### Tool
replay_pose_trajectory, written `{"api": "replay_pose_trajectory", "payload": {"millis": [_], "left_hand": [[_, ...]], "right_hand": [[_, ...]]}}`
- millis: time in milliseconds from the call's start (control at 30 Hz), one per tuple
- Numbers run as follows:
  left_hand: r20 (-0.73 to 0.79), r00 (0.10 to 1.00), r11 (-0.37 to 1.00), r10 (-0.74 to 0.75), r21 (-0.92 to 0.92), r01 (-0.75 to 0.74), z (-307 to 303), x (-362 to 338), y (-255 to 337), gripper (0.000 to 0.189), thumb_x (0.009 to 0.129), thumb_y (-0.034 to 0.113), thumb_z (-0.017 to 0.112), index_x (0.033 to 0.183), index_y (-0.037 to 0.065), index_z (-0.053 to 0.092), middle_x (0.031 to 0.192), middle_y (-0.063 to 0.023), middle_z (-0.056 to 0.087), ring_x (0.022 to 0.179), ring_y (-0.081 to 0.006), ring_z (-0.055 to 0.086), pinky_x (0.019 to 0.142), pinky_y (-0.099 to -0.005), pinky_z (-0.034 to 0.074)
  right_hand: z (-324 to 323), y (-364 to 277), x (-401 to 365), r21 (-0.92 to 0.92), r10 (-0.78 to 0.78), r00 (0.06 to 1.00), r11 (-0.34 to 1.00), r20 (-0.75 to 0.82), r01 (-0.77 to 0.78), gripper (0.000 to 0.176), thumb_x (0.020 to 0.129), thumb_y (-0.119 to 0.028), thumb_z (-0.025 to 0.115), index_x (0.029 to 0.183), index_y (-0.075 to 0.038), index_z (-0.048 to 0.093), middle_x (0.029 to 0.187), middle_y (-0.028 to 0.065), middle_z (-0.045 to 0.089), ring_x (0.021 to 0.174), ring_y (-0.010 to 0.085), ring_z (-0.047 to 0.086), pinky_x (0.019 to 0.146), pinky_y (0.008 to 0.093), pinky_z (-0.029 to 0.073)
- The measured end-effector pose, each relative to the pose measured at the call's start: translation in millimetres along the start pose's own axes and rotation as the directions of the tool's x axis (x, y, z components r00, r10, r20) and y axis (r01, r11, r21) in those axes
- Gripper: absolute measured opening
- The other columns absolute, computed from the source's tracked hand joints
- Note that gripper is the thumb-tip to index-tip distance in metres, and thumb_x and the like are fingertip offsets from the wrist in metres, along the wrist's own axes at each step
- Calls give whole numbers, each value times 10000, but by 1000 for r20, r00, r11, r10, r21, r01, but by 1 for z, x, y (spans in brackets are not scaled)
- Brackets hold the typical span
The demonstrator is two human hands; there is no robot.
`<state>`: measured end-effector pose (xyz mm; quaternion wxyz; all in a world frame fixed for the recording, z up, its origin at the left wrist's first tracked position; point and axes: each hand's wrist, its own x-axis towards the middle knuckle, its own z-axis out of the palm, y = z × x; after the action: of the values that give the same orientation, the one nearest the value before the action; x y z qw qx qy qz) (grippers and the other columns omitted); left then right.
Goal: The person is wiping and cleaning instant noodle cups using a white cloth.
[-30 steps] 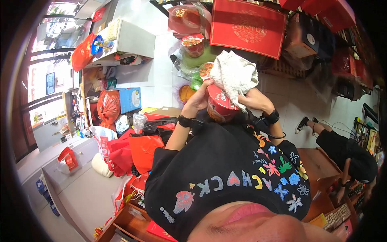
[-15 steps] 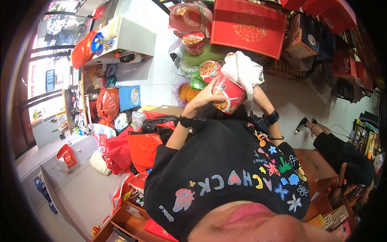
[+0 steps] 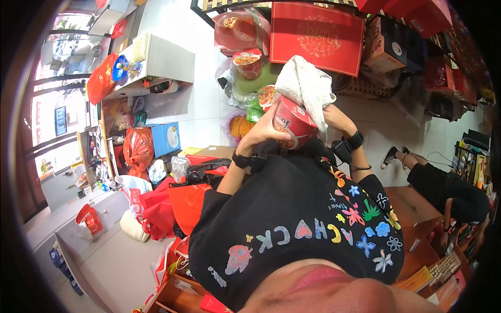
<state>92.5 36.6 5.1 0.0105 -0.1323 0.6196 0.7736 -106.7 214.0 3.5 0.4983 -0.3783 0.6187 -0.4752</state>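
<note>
My left hand (image 3: 264,130) is wrapped round the near left side of a red instant noodle tub (image 3: 294,123), held tilted in front of my chest. A white cloth (image 3: 304,86) lies against the tub's far right side, and my right hand (image 3: 336,119) holds it there, with its fingers partly covered by the cloth. Just beyond my left hand is another noodle tub (image 3: 267,96), partly hidden behind the held one. A further noodle tub (image 3: 248,63) stands beyond it, near a green bag.
A large red gift box (image 3: 317,36) lies on a rack at the back. Red bags (image 3: 190,201) and a blue box (image 3: 166,139) are at the left. Another person (image 3: 443,188) in black bends at the right. A wooden desk (image 3: 404,206) stands at the near right.
The held tub has turned, showing a different part of its printed side. The white cloth has shifted left and up with my right hand. The view has moved slightly.
</note>
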Motion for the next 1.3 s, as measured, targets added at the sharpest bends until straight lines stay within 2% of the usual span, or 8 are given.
{"api": "replay_pose_trajectory", "payload": {"millis": [200,333,633,700,733,833,1067,1300], "left_hand": [[-114,992,976,55,-205,-78,-23,-7,-22,1290,543,367,888,1505,-14,117,1523,-178,249,1409,-245,252,1156,-355,194],[-179,971,964,160,-182,-193,-11,-1,12,1290,541,361,895,1513,29,116,1498,-157,274,1381,-250,299,1144,-380,230],[-367,858,912,361,-53,-406,-8,19,25,1393,534,274,925,1506,62,-49,1471,-167,275,1341,-276,347,1113,-425,315],[-306,852,904,425,93,-417,-17,21,1,1418,522,272,932,1500,51,-71,1475,-172,262,1340,-280,348,1116,-429,309],[-272,854,894,444,195,-403,-19,26,-8,1437,513,277,938,1493,40,-85,1476,-176,257,1339,-280,349,1119,-432,305],[-198,858,839,474,398,-372,-20,34,-22,1479,491,289,949,1475,10,-118,1475,-189,251,1335,-275,355,1127,-439,292],[-45,859,661,511,659,-359,-28,32,-18,735,635,264,874,1245,28,539,1261,-152,557,1183,-331,502,968,-445,415],[-147,883,894,445,123,-430,0,20,61,1279,596,410,891,1495,64,49,1487,-169,277,1332,-273,369,1116,-421,310]], "right_hand": [[23,10,20,483,135,971,875,-195,-24,439,984,-246,507,1293,66,496,1257,138,575,1095,166,563,929,310,465],[60,-15,34,933,85,966,295,-242,208,541,1005,-377,439,1373,18,401,1344,125,516,1182,189,544,989,339,473],[92,-23,32,938,175,937,229,-303,261,531,957,-377,531,1345,-27,435,1220,103,575,1043,230,594,874,370,497],[85,-45,34,600,0,890,739,-457,308,528,825,-323,617,1240,-15,508,1113,138,604,970,285,601,821,378,495],[79,-56,34,16,-206,816,967,-540,254,529,759,-296,660,1187,-9,544,1059,155,619,934,312,605,795,382,494],[72,-80,28,-736,-544,709,675,-449,51,500,687,-291,718,1089,-16,605,1002,177,628,881,340,604,743,391,490],[68,-83,27,-750,-591,628,662,-507,18,574,655,-291,763,1123,-16,577,1063,173,597,925,321,600,767,383,494],[55,-96,25,-622,-530,579,782,-619,51,655,622,-292,808,1156,-16,549,1124,169,567,969,301,596,791,375,498]]}}
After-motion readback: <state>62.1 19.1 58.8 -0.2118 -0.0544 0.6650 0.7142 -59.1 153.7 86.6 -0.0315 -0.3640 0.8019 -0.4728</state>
